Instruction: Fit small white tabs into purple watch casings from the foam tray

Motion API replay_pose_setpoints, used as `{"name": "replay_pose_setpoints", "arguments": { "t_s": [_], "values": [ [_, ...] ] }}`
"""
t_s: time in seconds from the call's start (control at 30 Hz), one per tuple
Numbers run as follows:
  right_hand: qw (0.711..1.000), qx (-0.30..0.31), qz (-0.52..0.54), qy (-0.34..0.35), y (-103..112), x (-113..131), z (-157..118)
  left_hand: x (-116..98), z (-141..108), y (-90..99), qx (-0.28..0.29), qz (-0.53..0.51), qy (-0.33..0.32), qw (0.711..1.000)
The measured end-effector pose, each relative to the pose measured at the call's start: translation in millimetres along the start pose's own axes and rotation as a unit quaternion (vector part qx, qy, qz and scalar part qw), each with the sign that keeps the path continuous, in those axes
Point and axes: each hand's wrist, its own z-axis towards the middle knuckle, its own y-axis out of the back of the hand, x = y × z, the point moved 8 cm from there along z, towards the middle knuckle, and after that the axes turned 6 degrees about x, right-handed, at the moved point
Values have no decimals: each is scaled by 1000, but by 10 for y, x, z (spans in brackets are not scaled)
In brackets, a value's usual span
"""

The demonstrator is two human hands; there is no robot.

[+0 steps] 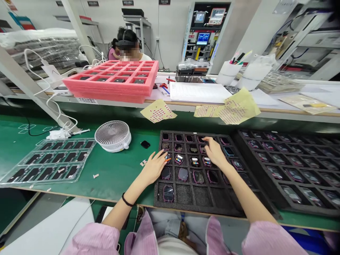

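Observation:
A black foam tray (pixel 186 202) with square compartments lies in front of me, and smartwatch bodies with purple rims sit in many of them. My left hand (pixel 154 167) rests at the tray's left edge, its fingers spread over a watch (pixel 166 157) in the left column. A small orange strip shows by those fingertips; I cannot tell what it is. My right hand (pixel 215 154) reaches over the tray with fingers extended, the fingertips at a watch (pixel 201 139) in the back row. Several watches in the third row have lit screens, among them one watch (pixel 179 159) with coloured icons.
A second foam tray (pixel 268 189) of watches lies at right. To the left are a white fan (pixel 113 136), a clear plastic tray (pixel 87 156) of black parts and a loose black piece (pixel 145 144). A pink foam tray (pixel 111 92) stands on the shelf; a person sits behind it.

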Motion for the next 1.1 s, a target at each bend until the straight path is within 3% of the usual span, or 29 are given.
{"name": "replay_pose_setpoints", "arguments": {
  "t_s": [0.1, 0.2, 0.37, 0.5, 0.63, 0.73, 0.93, 1.1],
  "values": [
    [999, -20, -42, -7, 182, -166, -506, 7, 98, -125, 8, 35, -17, 999],
    [997, -5, -71, -32, 189, -312, -858, 25, 143, -193, 16, 53, -30, 998],
    [995, 34, -78, -50, 161, -362, -1132, -10, 53, -149, 23, 64, -49, 996],
    [998, 33, -51, -35, 322, -291, -1314, -86, -91, 1, 14, 60, -51, 997],
    [998, -35, -29, -54, 628, -399, -1404, -95, -167, 180, -29, 53, -8, 998],
    [994, -51, -46, -89, 712, -602, -1346, -94, -148, 203, -44, 58, 19, 997],
    [993, -12, -79, -92, 539, -886, -1186, -45, 48, -52, 4, 59, 44, 997],
    [993, -4, -80, -83, 489, -927, -1292, 3, 139, -177, 27, 68, 47, 996]
  ]
}}
